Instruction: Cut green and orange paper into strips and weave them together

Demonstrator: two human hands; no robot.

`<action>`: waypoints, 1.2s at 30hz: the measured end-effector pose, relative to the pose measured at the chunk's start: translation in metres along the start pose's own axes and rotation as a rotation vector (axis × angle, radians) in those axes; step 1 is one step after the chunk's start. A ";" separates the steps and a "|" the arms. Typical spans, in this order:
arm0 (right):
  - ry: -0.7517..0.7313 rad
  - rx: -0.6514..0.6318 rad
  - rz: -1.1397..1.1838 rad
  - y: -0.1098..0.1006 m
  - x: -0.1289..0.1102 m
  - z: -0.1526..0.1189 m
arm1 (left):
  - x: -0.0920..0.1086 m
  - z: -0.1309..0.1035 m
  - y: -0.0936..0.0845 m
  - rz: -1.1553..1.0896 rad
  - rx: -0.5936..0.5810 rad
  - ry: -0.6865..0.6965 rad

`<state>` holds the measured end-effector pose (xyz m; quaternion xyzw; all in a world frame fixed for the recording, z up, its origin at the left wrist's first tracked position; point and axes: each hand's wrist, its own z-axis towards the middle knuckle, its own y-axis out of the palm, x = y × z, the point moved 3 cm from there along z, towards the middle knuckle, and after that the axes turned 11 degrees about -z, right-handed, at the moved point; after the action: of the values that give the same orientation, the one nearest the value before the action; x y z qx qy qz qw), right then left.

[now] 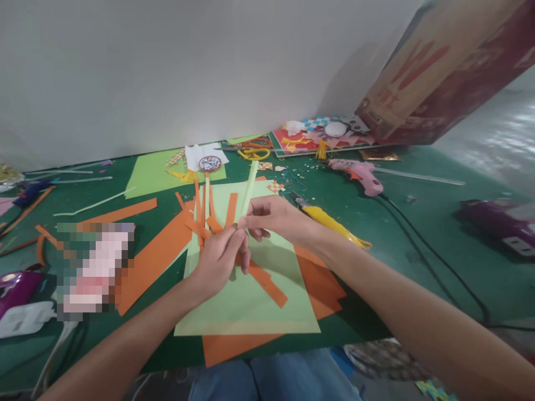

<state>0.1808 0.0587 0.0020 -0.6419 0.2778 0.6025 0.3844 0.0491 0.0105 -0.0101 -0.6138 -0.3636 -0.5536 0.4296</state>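
Note:
A narrow pale green paper strip stands up at a tilt from between my fingertips. My right hand pinches it near its lower end. My left hand is closed, its thumb and finger pressed together at the same spot, touching the right fingertips. Beneath both hands lies a pale green sheet of paper. Several thin orange paper strips are scattered around the left hand, and a wider orange strip crosses the sheet below it. The strip's bottom end is hidden by the fingers.
Right of the sheet lies a yellow utility knife, with a pink glue gun and its black cord beyond. Yellow-handled scissors rest near the wall. Orange paper and a blurred-out phone are at left. A large box leans at back right.

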 end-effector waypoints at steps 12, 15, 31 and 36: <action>-0.023 0.081 -0.048 -0.006 -0.001 0.002 | 0.002 -0.001 0.003 0.027 -0.012 -0.029; -0.024 0.090 -0.047 -0.006 -0.002 0.001 | 0.003 -0.001 0.003 0.008 -0.010 -0.031; -0.021 0.098 -0.050 -0.008 -0.003 0.000 | 0.002 0.000 0.002 0.004 -0.009 -0.029; -0.003 0.044 -0.087 -0.006 -0.003 -0.001 | 0.002 0.000 0.001 0.042 0.003 -0.017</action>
<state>0.1857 0.0611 0.0063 -0.6438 0.2624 0.5798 0.4248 0.0506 0.0095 -0.0078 -0.6255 -0.3552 -0.5387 0.4386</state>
